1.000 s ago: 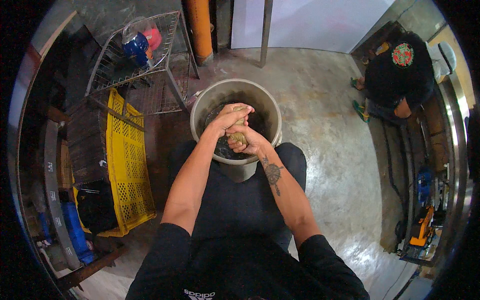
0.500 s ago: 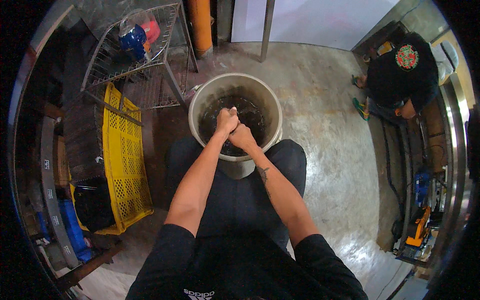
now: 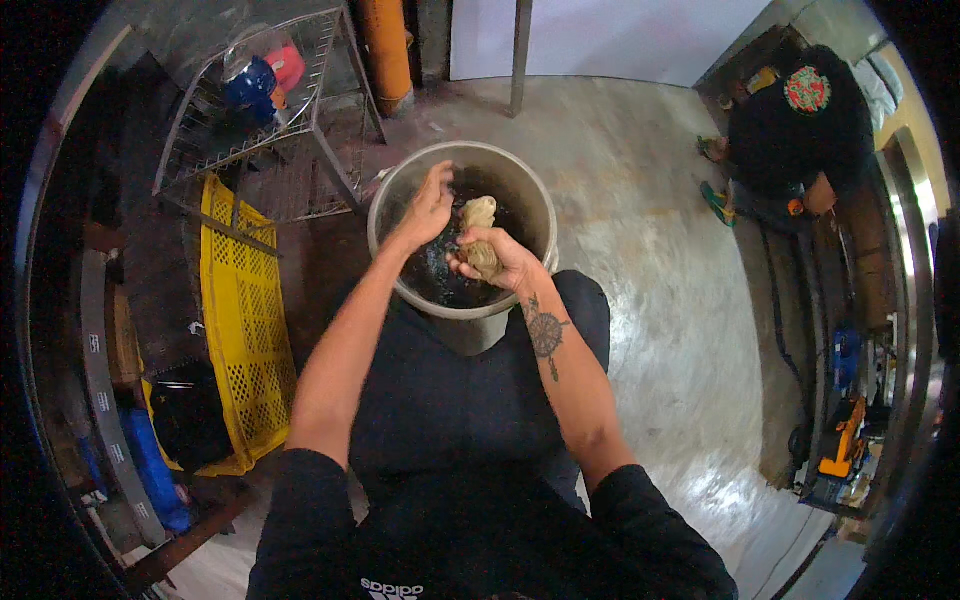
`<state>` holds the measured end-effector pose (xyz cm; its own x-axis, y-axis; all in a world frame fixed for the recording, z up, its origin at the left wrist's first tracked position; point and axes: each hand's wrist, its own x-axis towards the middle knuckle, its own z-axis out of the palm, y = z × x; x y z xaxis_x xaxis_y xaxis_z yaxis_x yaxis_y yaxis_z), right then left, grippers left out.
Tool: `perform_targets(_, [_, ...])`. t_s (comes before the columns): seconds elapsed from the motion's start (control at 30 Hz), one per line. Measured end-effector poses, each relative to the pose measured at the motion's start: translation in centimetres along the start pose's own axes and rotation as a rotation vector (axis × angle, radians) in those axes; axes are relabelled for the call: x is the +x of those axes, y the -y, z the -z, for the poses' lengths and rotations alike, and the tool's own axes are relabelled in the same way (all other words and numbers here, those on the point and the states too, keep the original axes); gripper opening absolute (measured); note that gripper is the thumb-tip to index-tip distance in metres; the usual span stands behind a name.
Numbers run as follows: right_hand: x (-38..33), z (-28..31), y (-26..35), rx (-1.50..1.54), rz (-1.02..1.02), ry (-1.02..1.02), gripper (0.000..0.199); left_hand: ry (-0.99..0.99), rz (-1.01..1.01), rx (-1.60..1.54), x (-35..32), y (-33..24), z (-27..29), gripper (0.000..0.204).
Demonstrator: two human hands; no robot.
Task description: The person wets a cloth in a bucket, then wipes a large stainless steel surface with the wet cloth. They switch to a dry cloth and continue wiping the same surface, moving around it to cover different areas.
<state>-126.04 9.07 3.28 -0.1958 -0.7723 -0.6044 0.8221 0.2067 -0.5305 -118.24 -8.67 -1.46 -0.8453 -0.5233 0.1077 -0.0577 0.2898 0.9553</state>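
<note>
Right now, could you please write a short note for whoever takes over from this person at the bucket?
Left hand: open, raised over the bucket, holding nothing that shows.
Right hand: closed around a tan cloth, bunched and held above the dark water.
The bucket stands on the floor between the knees. A yellow crate lies to the left, a wire rack behind it. Another person crouches far right, apart from this work.
Done: cloth is out of the water.
Left: cannot tell how much wringing remains.
</note>
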Motion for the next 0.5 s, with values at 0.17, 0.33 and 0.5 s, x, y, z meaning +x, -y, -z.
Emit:
perform_targets(0.17, [1.0,5.3,1.0,0.135,-0.168,0.343,0.017,0.489,-0.711,0.992,-0.8,-7.7,0.1,0.089])
perform_targets(0.33, [1.7,4.6,0.3,-0.075,-0.255,0.545,0.016,0.605,-1.016,0.934,0.3,-6.0,0.8,0.063])
perform_targets(0.5, [1.7,4.7,0.2,-0.638,-0.244,0.255,0.024,0.653,-0.930,1.119,-0.7,-5.1,-0.9,0.052])
